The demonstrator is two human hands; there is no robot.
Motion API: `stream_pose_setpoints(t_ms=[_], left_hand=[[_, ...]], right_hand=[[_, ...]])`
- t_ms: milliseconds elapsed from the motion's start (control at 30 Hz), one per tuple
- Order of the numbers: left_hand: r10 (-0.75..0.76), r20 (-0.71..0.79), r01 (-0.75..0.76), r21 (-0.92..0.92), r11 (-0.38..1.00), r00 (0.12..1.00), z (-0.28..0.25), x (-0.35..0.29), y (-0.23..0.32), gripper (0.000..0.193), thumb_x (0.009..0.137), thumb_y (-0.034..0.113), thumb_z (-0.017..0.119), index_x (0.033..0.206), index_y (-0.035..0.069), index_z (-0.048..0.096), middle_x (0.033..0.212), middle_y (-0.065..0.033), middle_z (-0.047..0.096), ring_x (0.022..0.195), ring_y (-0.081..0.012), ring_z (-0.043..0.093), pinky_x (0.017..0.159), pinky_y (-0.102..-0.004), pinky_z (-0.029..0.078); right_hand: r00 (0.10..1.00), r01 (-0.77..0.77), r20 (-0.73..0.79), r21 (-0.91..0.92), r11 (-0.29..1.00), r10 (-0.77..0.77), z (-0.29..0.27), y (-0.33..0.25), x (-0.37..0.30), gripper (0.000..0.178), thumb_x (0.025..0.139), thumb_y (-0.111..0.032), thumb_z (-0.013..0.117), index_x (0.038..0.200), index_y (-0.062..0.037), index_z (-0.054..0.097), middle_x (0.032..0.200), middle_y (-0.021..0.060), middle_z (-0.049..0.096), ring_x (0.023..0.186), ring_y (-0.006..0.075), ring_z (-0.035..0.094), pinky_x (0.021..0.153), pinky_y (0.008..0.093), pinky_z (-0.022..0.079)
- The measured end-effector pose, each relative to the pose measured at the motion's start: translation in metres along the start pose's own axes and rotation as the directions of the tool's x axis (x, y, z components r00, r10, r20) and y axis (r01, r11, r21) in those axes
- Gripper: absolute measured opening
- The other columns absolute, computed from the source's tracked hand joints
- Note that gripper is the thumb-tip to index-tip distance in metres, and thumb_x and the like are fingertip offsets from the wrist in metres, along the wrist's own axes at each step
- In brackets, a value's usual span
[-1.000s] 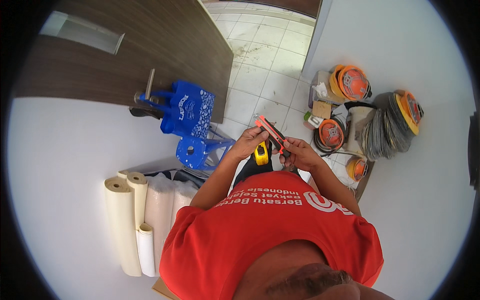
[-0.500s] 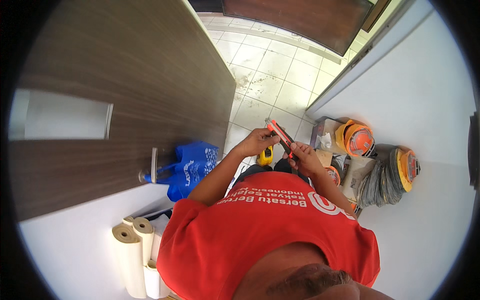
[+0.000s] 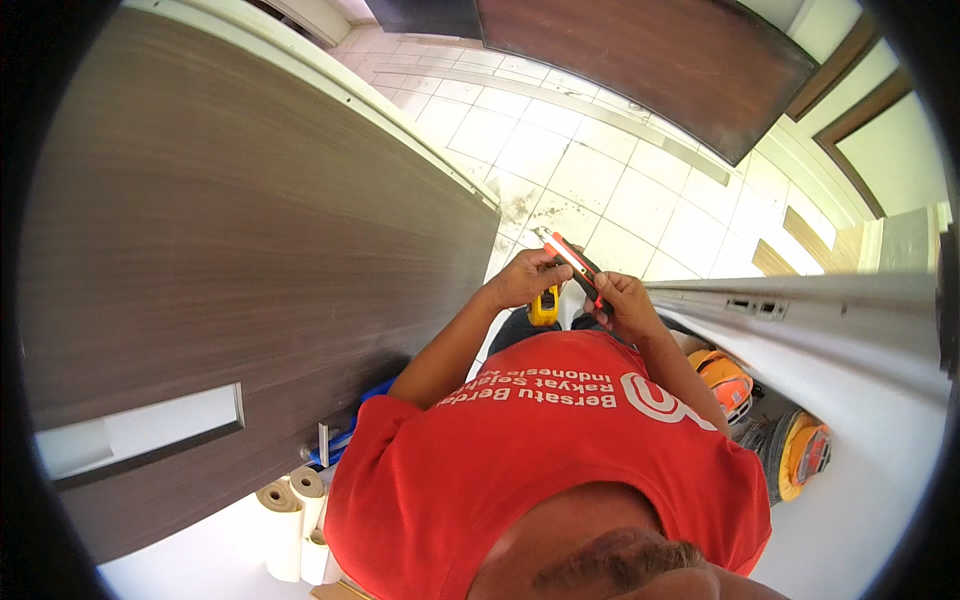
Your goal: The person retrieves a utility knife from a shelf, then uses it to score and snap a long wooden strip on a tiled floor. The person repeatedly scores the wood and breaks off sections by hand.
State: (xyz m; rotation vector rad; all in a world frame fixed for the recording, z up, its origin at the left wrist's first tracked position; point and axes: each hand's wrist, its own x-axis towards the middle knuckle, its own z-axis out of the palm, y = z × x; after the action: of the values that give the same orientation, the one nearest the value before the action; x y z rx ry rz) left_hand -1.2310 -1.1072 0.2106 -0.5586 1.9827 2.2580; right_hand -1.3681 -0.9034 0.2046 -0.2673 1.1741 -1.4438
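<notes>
A red and black utility knife [image 3: 578, 270] lies slantwise between my two hands in front of my waist, its metal tip pointing up and to the left. My left hand [image 3: 527, 279] is closed on it near the tip end. At the other end, my right hand [image 3: 627, 303] pinches the black and red handle. Just below my left hand shows a yellow tape measure [image 3: 543, 307]; whether that hand touches it or it hangs at my waist, I cannot tell. The inner fingers of both hands are partly hidden.
A brown wood-grain door [image 3: 240, 240] with a lever handle [image 3: 323, 444] stands open on my left. A door frame edge [image 3: 800, 306] is on my right, with orange and yellow helmets [image 3: 722, 382] beyond it. Cream rolls [image 3: 281, 515] stand behind the door; pale floor tiles [image 3: 570, 180] stretch ahead.
I have moved forward into the doorway: the rolls, helmets and blue bag have slipped further back or behind the door and frame. The knife stays in both hands.
</notes>
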Motion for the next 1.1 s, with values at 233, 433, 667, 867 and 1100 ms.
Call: stream_pose_setpoints(t_ms=[233, 433, 667, 867, 1100], left_hand=[[-0.010, 0.009, 0.010, -0.042, 0.999, 1.000, -0.040, 0.100, 0.020, 0.032, 0.103, 0.028, 0.067, 0.124, 0.004, 0.069, 0.088, -0.0003, 0.066, 0.079, -0.0102, 0.060, 0.074, -0.0280, 0.052], [0.033, 0.166, -0.043, 0.056, 0.997, 0.985, -0.098, 0.221, 0.034, 0.034, 0.101, 0.031, 0.069, 0.122, 0.004, 0.070, 0.086, -0.0006, 0.065, 0.078, -0.0091, 0.058, 0.071, -0.0276, 0.050], [-0.095, 0.281, 0.067, 0.107, 0.992, 0.955, -0.136, 0.338, 0.122, 0.039, 0.101, 0.027, 0.069, 0.133, 0.005, 0.066, 0.102, -0.0031, 0.070, 0.092, -0.0108, 0.062, 0.082, -0.0303, 0.052], [-0.124, 0.304, 0.102, 0.087, 0.991, 0.944, -0.171, 0.411, 0.132, 0.041, 0.102, 0.034, 0.068, 0.130, 0.005, 0.068, 0.101, -0.0017, 0.071, 0.091, -0.0092, 0.061, 0.081, -0.0292, 0.051], [-0.123, 0.180, 0.117, 0.040, 0.992, 0.976, -0.193, 0.503, 0.169, 0.040, 0.100, 0.036, 0.070, 0.124, 0.005, 0.071, 0.102, -0.0049, 0.073, 0.092, -0.0098, 0.061, 0.081, -0.0297, 0.051]], right_hand=[[0.998, -0.050, -0.047, 0.041, 0.998, 0.052, -0.044, -0.056, 0.085, 0.039, 0.102, -0.044, 0.066, 0.087, -0.0082, 0.066, 0.065, 0.0026, 0.068, 0.047, 0.0063, 0.053, 0.041, 0.0221, 0.037], [0.982, -0.042, -0.183, 0.062, 0.997, 0.052, -0.073, -0.118, 0.164, 0.039, 0.102, -0.044, 0.067, 0.085, -0.0080, 0.066, 0.064, 0.0028, 0.067, 0.046, 0.0077, 0.053, 0.041, 0.0231, 0.037], [0.943, -0.033, -0.328, 0.074, 0.997, 0.055, -0.114, -0.192, 0.237, 0.041, 0.102, -0.045, 0.066, 0.081, -0.0092, 0.064, 0.062, 0.0028, 0.065, 0.045, 0.0094, 0.052, 0.042, 0.0246, 0.039], [0.942, -0.056, -0.318, 0.154, 0.986, 0.104, -0.128, -0.240, 0.295, 0.043, 0.103, -0.046, 0.063, 0.084, -0.0070, 0.063, 0.062, 0.0046, 0.063, 0.046, 0.0111, 0.052, 0.044, 0.0258, 0.040], [0.997, -0.073, 0.005, 0.139, 0.988, 0.073, -0.198, -0.314, 0.390, 0.036, 0.107, -0.040, 0.057, 0.113, -0.0042, 0.063, 0.082, 0.0084, 0.070, 0.065, 0.0155, 0.069, 0.056, 0.0278, 0.055]])
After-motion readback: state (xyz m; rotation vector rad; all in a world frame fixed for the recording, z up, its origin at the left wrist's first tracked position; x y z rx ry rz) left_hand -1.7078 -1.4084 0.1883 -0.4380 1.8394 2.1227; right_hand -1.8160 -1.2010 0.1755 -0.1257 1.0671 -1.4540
